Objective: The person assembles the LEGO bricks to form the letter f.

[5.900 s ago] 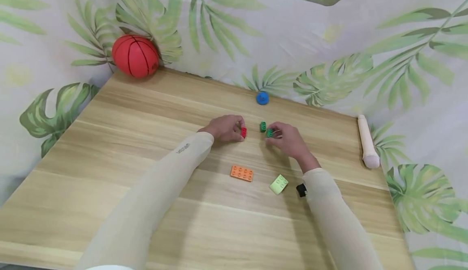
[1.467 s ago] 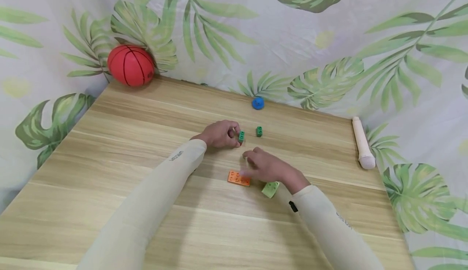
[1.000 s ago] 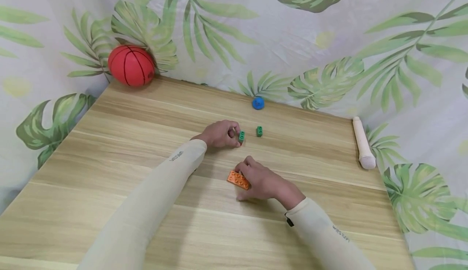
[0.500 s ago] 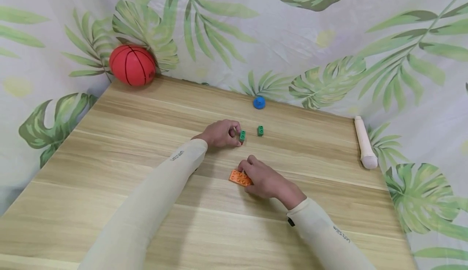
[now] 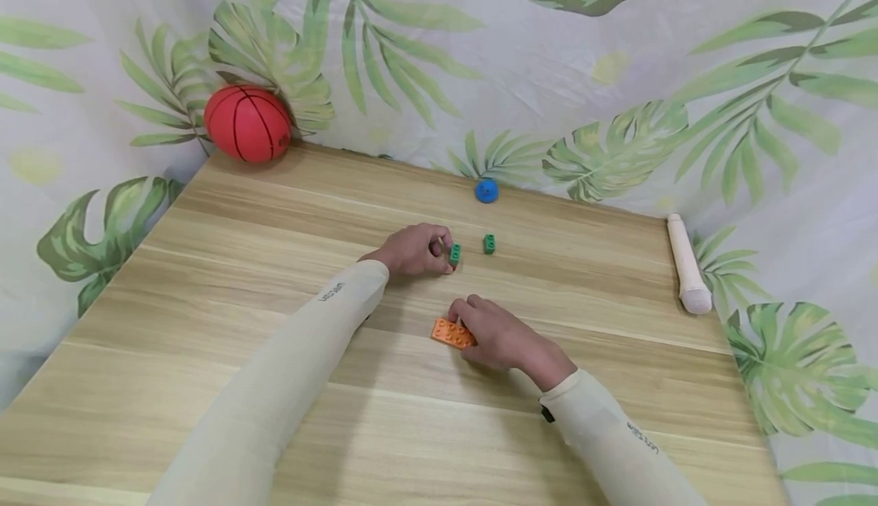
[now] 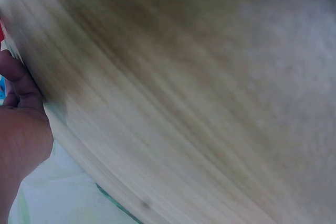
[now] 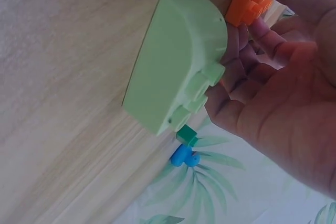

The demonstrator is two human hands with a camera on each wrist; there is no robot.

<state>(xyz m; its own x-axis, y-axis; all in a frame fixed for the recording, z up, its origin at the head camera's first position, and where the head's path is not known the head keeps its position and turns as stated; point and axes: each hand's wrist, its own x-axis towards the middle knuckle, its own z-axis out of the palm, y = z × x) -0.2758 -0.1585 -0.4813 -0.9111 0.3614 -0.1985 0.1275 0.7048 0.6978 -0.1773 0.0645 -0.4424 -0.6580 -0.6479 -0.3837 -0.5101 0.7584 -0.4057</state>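
In the head view my left hand [image 5: 414, 251] pinches a small green toy brick [image 5: 456, 253] with a red one just showing beneath it. The left wrist view catches only part of that hand [image 6: 21, 124], at its left edge. My right hand [image 5: 501, 338] grips the right end of a flat orange brick [image 5: 451, 333] between thumb and fingers, low over the table. A light green brick [image 7: 173, 56] with a rounded end lies beside the right hand in the right wrist view; in the head view that hand hides it. A second small green brick [image 5: 489, 244] stands apart, right of the left hand.
A blue round piece [image 5: 487, 191] sits near the back edge of the wooden table [image 5: 206, 293]. A red ball [image 5: 248, 123] rests in the far left corner. A pale microphone-shaped object [image 5: 689, 266] lies along the right edge. Leaf-patterned cloth hangs behind.
Earlier the left hand held the red brick alone, the right a green brick; that green brick now sits on the red one. The right hand has come nearer and taken hold of the orange brick.
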